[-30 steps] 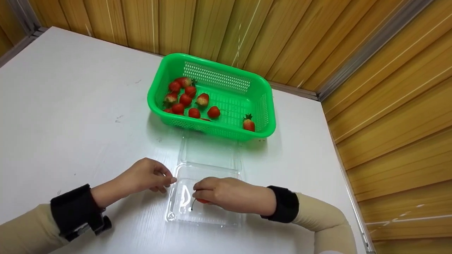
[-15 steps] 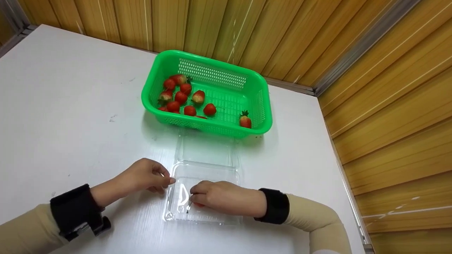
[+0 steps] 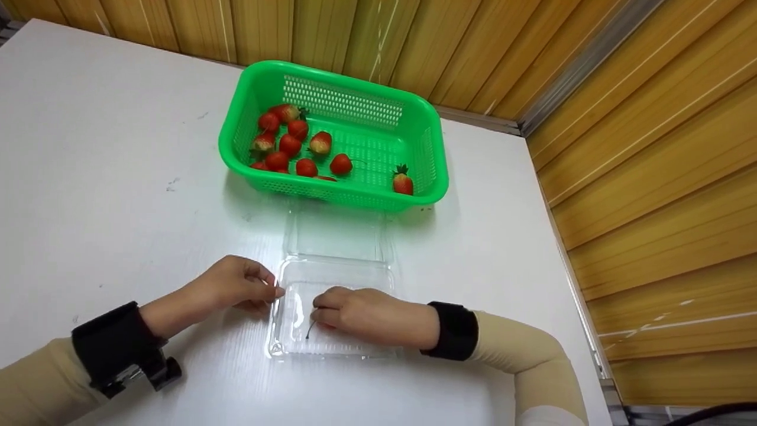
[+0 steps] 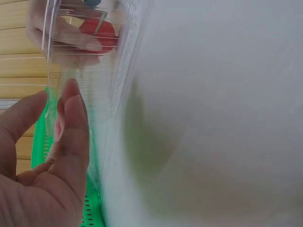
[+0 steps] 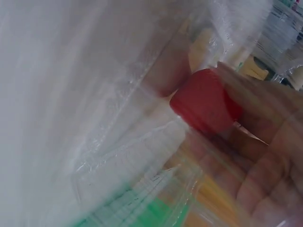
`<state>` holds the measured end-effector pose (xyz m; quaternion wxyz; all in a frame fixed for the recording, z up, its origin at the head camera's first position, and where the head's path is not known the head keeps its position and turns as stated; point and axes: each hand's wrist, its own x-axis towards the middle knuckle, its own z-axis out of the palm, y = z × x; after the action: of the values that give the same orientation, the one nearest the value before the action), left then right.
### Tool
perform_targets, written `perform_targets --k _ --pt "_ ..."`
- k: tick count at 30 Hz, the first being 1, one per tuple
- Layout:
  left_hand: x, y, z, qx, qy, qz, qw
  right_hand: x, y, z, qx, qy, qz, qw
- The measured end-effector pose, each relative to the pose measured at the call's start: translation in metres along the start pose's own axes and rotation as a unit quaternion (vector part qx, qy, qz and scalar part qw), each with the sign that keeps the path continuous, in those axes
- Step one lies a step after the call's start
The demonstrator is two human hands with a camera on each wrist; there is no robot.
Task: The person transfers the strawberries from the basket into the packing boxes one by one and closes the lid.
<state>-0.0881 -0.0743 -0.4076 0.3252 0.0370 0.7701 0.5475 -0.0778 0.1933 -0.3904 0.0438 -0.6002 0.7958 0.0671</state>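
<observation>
My right hand (image 3: pixel 372 313) holds a strawberry (image 5: pixel 203 101) low inside a clear plastic clamshell box (image 3: pixel 331 355). In the head view the hand hides most of this berry, though its thin stem (image 3: pixel 310 329) sticks out to the left. Through the clear wall, the left wrist view shows the same red berry (image 4: pixel 106 35) between the right fingers. My left hand (image 3: pixel 233 284) is at the box's left rim, fingertips touching or very near it, with a gap between thumb and fingers. The box's lid (image 3: pixel 337 234) lies folded back, partly under the basket.
A green plastic basket (image 3: pixel 437 148) stands behind the box. Several strawberries (image 3: pixel 290 145) cluster at its left, and a single strawberry (image 3: pixel 403 182) sits at its right. Wood-patterned panels (image 3: pixel 639 207) border the white table (image 3: pixel 118 177) at the back and right.
The head view has shifted, so the basket and box appear higher and farther left. My right hand has lowered the strawberry slightly in the box. My left hand keeps its place at the rim.
</observation>
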Motion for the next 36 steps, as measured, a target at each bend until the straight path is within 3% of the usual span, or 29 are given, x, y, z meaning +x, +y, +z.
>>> perform_targets --k 10,28,36 --pt "0.004 -0.004 0.001 -0.054 -0.021 0.022 0.9981 -0.001 0.001 -0.003 -0.010 -0.010 0.008 0.9999" --pt "0.004 -0.012 -0.003 -0.096 -0.037 0.033 0.9942 -0.004 0.006 -0.012 0.032 -0.037 0.014 0.9987" --pt "0.002 -0.013 -0.004 -0.103 -0.044 0.033 0.9931 -0.005 0.005 -0.011 0.037 -0.021 0.011 0.9990"
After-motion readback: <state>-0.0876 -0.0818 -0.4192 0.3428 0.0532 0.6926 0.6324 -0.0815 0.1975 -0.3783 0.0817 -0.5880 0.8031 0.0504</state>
